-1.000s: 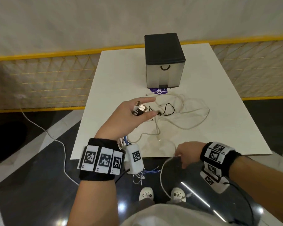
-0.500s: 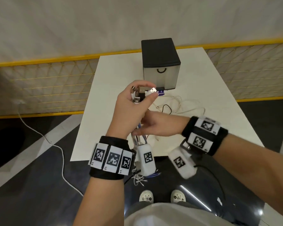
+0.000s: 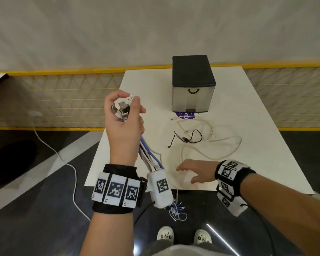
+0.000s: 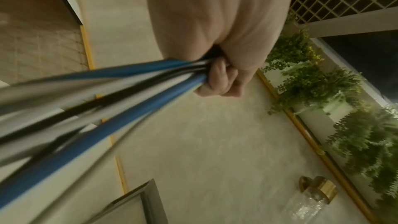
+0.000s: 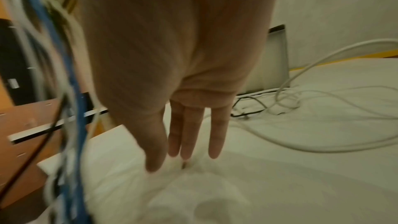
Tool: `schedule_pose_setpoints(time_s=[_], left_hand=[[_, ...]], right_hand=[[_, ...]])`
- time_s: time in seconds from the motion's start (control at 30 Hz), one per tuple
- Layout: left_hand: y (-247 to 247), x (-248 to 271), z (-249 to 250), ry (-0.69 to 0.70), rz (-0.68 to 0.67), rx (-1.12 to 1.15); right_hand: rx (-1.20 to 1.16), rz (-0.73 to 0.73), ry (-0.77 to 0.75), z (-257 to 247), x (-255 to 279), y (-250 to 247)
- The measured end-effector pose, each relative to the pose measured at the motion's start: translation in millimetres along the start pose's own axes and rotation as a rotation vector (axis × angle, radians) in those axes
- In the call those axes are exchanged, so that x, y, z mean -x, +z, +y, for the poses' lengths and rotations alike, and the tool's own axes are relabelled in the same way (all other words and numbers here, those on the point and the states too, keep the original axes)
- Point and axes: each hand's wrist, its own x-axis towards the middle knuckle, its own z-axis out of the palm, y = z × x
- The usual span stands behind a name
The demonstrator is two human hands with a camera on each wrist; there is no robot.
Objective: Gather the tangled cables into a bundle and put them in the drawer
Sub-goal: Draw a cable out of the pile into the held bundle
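My left hand (image 3: 125, 115) is raised over the table's left edge and grips a bundle of cables (image 3: 148, 154) just below their USB plugs (image 3: 122, 108); blue, white and black strands hang down past my wrist. In the left wrist view the curled fingers (image 4: 221, 79) clamp the cable bundle (image 4: 133, 88). My right hand (image 3: 194, 172) hovers low over the near part of the white table (image 3: 150, 89), fingers (image 5: 193, 134) straight and spread, holding nothing. Loose white and black cables (image 3: 209, 137) lie tangled in front of the small drawer unit (image 3: 192, 84), whose drawer is closed.
A purple label (image 3: 185, 115) lies under the drawer unit's front. A yellow-railed mesh fence (image 3: 63, 97) runs behind the table. A white cord (image 3: 63, 159) trails across the dark floor on the left. My shoes (image 3: 164, 235) stand below the table's near edge.
My right hand let go near the bundle and dropped to the near part of the table, fingers now spread. My left hand stays raised with the plugs. The camera view shifted left.
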Motion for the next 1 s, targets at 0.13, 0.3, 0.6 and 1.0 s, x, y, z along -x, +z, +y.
schedule_pose_setpoints(time_s=[0.13,0.3,0.6,1.0], left_hand=[[-7.8,-1.7,-10.8,-0.063,0.002,-0.052],[-1.8,-3.9,-20.1,-0.124,-0.02,-0.114],[-8.5,-28.5,-43.8,-0.305,0.299,-0.018],[55.3,-49.9,-69.6,-0.367,0.071,-0.15]], right_hand=[[-0.003,0.384,0.077,20.8,-8.2,-25.8],[0.371,0.517,0.008,11.4,-48.5,-49.6],[0.016,0.739,-0.099,-1.0,-75.2,-83.5],[-0.165,0.882,-0.457,-37.2,-4.9,-96.6]])
